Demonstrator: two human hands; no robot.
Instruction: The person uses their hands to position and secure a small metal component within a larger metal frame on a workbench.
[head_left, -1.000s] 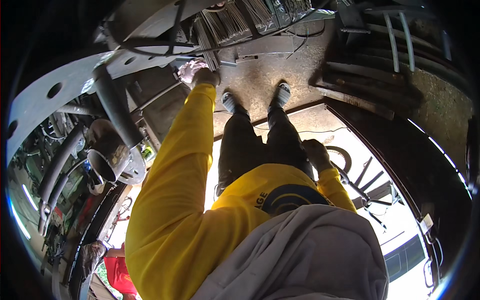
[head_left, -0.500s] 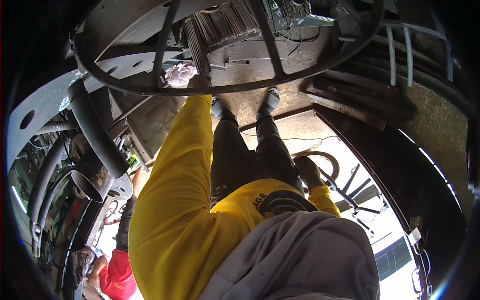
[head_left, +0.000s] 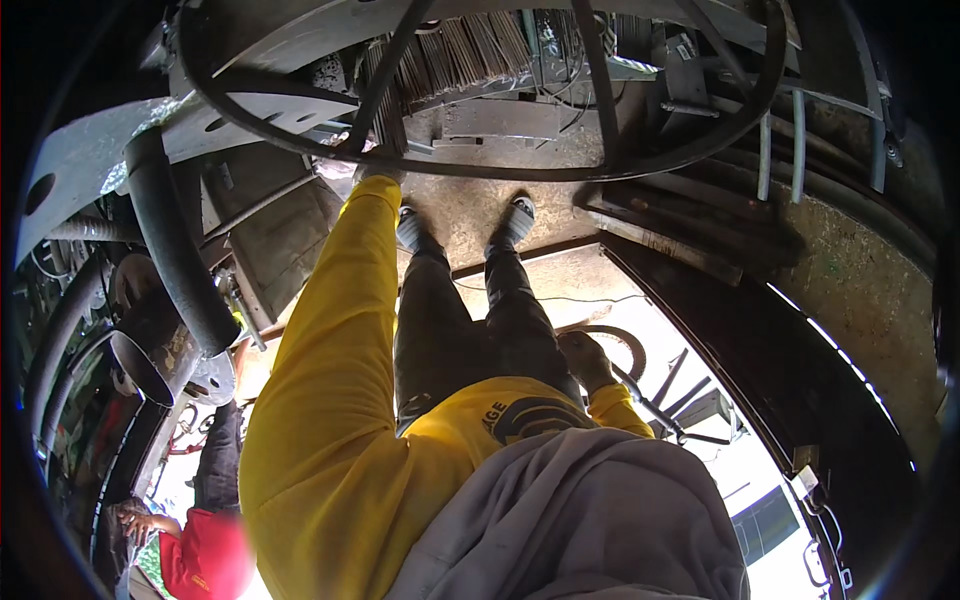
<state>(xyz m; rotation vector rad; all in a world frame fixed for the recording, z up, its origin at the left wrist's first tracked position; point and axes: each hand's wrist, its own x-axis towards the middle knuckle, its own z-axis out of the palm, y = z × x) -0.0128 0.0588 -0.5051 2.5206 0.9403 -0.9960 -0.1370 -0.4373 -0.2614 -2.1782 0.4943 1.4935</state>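
My left arm, in a yellow sleeve, stretches forward and down. My left hand (head_left: 369,171) is at its end, just beyond the rim of a large spoked metal ring (head_left: 480,175). The rim partly covers this hand, so its fingers and any hold are hidden. Pale pinkish cloth (head_left: 338,167) lies next to it, also partly behind the rim. At my right thigh hangs my right hand (head_left: 583,358), its fingers curled and in shade. Whether it holds anything, I cannot make out.
Bundled metal strips (head_left: 465,55) lie beyond the ring. A thick dark pipe (head_left: 175,240) and an open tube (head_left: 150,360) stand at left. A bicycle wheel (head_left: 635,350) shows behind me on the right. A person in red (head_left: 205,555) is at lower left. Metal bars (head_left: 798,145) stand at right.
The view has shifted; my feet, legs and left arm now appear further left. The spoked ring appears further right and slightly higher. My right hand stays beside my thigh.
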